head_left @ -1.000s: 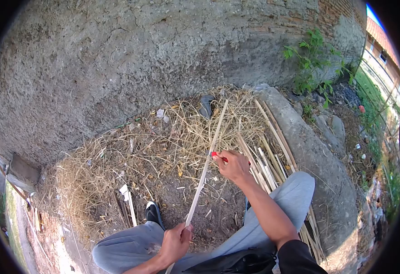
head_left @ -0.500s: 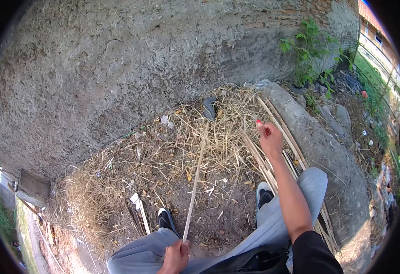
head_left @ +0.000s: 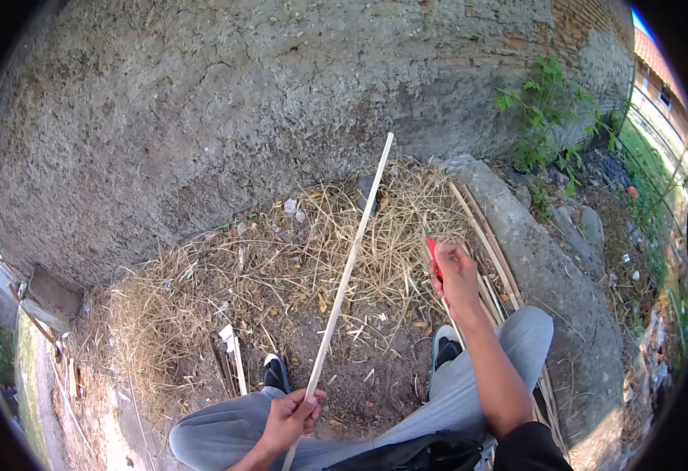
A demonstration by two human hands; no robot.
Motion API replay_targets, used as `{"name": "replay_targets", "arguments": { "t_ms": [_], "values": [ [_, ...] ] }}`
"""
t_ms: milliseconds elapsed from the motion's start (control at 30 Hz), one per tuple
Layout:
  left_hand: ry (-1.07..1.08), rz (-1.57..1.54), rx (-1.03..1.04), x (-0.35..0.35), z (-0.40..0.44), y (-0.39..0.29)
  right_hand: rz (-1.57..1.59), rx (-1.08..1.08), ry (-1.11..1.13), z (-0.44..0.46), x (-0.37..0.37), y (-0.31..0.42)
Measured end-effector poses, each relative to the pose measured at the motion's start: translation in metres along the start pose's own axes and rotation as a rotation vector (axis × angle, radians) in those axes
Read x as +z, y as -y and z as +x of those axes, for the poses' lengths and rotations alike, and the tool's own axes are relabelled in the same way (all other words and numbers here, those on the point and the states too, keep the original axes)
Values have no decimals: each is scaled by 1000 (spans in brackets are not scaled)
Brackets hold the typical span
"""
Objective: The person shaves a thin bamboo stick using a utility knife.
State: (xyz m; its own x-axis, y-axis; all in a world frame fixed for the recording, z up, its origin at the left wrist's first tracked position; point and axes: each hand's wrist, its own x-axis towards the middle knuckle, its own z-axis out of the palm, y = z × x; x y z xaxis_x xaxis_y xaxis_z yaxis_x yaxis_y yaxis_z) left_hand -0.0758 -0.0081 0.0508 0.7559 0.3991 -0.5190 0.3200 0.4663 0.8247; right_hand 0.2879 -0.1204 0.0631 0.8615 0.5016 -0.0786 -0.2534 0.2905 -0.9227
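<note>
My left hand (head_left: 291, 416) is closed around a long, pale bamboo strip (head_left: 350, 263) near its lower end. The strip slants up and to the right, with its far tip in front of the wall. Over the straw on the right, my right hand (head_left: 455, 275) is closed around a slim red-handled tool (head_left: 432, 247). Part of the red shows above and below the fingers; whether it has a blade cannot be made out. The tool and the strip are apart. More long strips (head_left: 481, 235) lie beside my right leg, under and past my right forearm.
A rough, cracked wall (head_left: 258, 118) rises in front. Dry straw and shavings (head_left: 156, 314) cover the ground at its foot. A large stone slab (head_left: 564, 314) borders the right side, with a green plant (head_left: 544, 110) behind it. My shoes (head_left: 276, 371) stand on the dirt.
The bamboo strip has risen, its far tip swinging up from the straw to the wall. My left hand has turned and lifted slightly. My right hand has come down and turned, showing more red.
</note>
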Motion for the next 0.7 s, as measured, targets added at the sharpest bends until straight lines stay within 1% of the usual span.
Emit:
{"name": "replay_targets", "arguments": {
  "t_ms": [67,133,267,300,367,400,467,500,567,600,667,700],
  "values": [
    [-52,129,84,7,-2,4,-26,28,34,-4,1,-3],
    [-45,157,110,9,-4,7,-155,-3,76,-8,7,-5],
    [-62,248,141,16,-6,1,-147,0,117,-16,13,-5],
    [-61,248,140,18,-6,0,-176,-23,80,-17,15,-7],
    [-84,340,207,20,-8,-2,-178,-33,81,-16,15,-11],
    [-84,341,207,22,-9,-6,-181,-46,83,-16,16,-12],
    [-120,532,329,26,-12,-18,-136,-15,75,-17,19,-9],
    [-124,532,330,28,-14,-26,-94,15,67,-19,21,-6],
    [-217,826,421,32,-19,-43,-38,45,87,-24,25,3],
    [-219,828,423,35,-21,-52,17,77,102,-26,26,6],
    [-289,1009,557,40,-24,-69,57,73,103,-25,25,6],
    [-283,1062,634,41,-25,-79,93,71,103,-25,24,5]
  ]
}}
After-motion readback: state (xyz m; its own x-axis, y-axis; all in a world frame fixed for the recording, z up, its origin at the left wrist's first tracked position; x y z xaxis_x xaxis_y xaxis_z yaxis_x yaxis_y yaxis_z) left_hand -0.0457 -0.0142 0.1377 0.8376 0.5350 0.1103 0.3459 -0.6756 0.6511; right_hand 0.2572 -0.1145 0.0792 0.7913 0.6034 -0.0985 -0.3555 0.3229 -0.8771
